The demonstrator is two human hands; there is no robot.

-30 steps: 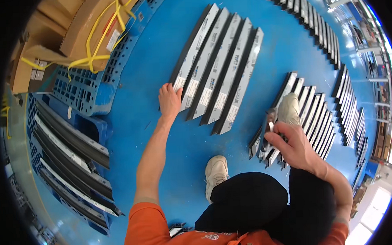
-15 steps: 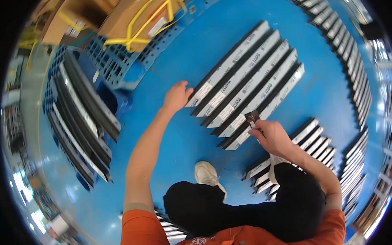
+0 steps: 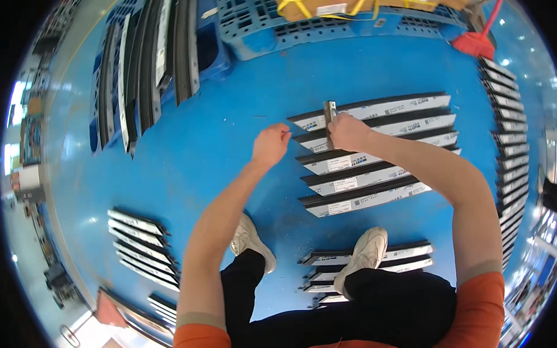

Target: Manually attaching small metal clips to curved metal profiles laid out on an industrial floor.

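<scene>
Several long black-and-white profile strips (image 3: 375,146) with slanted ends and paper labels lie side by side on the blue floor. My right hand (image 3: 349,133) grips a short, narrow metal tool (image 3: 330,120), whose exact kind I cannot make out. It is held across the left part of the two farthest strips. My left hand (image 3: 272,145) is closed, thumb and fingers pinched together, just off the left tips of those strips. Whatever the pinch may hold is too small to name.
Blue plastic pallets (image 3: 249,28) bear strapped cartons (image 3: 321,4) at the back. Long dark curved profiles (image 3: 146,68) rest on a pallet at far left. More strips lie by my right shoe (image 3: 364,257), at left (image 3: 143,246) and along the right (image 3: 507,147). A red broom (image 3: 476,41) stands back right.
My view has turned, so the strips now run nearly crosswise. My right hand with the tool has gone from the nearest strip to the farthest ones; my left fingers have drawn together.
</scene>
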